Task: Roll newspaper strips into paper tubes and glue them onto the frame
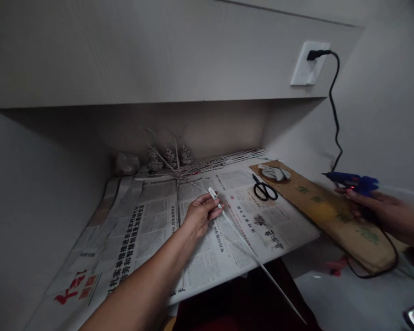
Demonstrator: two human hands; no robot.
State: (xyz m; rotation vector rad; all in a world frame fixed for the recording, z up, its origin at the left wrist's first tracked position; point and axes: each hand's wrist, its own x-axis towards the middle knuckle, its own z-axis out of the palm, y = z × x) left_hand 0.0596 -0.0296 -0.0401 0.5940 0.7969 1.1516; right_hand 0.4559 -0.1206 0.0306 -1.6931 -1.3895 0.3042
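Note:
Between the thumb and fingers of my left hand (200,215) is a long thin white paper strip (253,253). Its top, near the fingertips, looks broader, and its tail hangs past the table's front edge. On the far right, my right hand (388,211) is wrapped around a blue glue gun (360,182) with a small red light. The gun's nozzle points left, apart from the strip. Black-handled scissors (265,191) lie on the newspaper (158,216) between the two hands.
Several thin paper sticks (224,162) lie along the back, near woven paper pieces (155,160) and a crumpled bundle (127,162). A brown cardboard piece (317,202) carries a greyish wad (276,173) at right. A black cord (335,110) hangs from the wall socket (308,69). An overhanging panel (158,59) spans the back.

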